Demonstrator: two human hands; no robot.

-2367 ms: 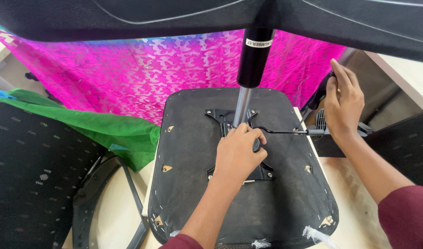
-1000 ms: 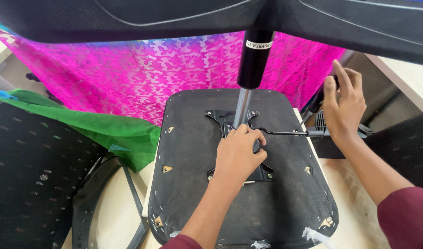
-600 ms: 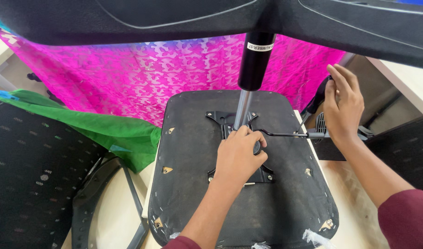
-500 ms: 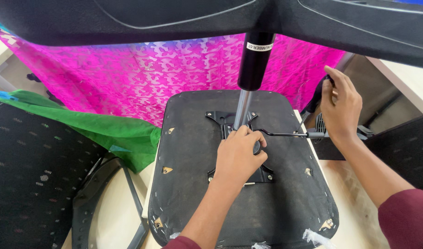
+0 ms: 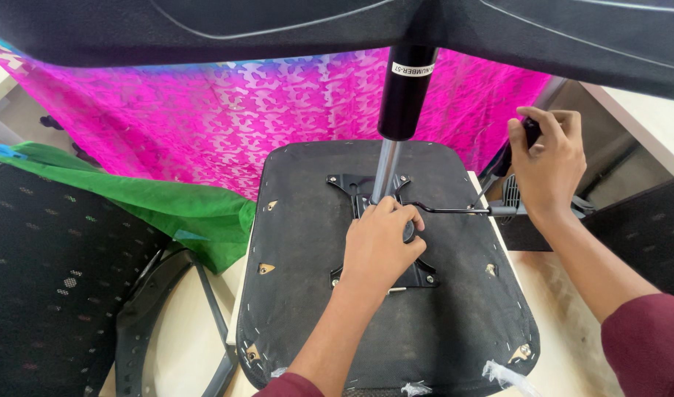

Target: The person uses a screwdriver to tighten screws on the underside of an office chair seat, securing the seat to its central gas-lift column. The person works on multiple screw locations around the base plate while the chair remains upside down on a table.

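1. Cloth first: a green cloth [image 5: 168,213] lies crumpled at the left, with a pink patterned cloth [image 5: 227,125] hanging behind it.
2. Upturned on the desk [image 5: 190,345] sits a black chair seat [image 5: 307,294], underside up, carrying a metal mechanism plate [image 5: 366,191] from which a gas cylinder [image 5: 403,88] rises into the chair base overhead.
3. Left hand [image 5: 381,246] presses down on the plate beside the cylinder's shaft, its fingers [image 5: 407,217] curled together over a black knob.
4. Right hand [image 5: 546,165] is off the seat's right edge, fingers wrapped around a dark handle [image 5: 529,131], just above the thin lever rod [image 5: 454,211] that juts from the plate.
5. Judging by this, the mechanism is being worked while the seat is steadied; the next move calls for a firm left-hand brace and a controlled right-hand pull.
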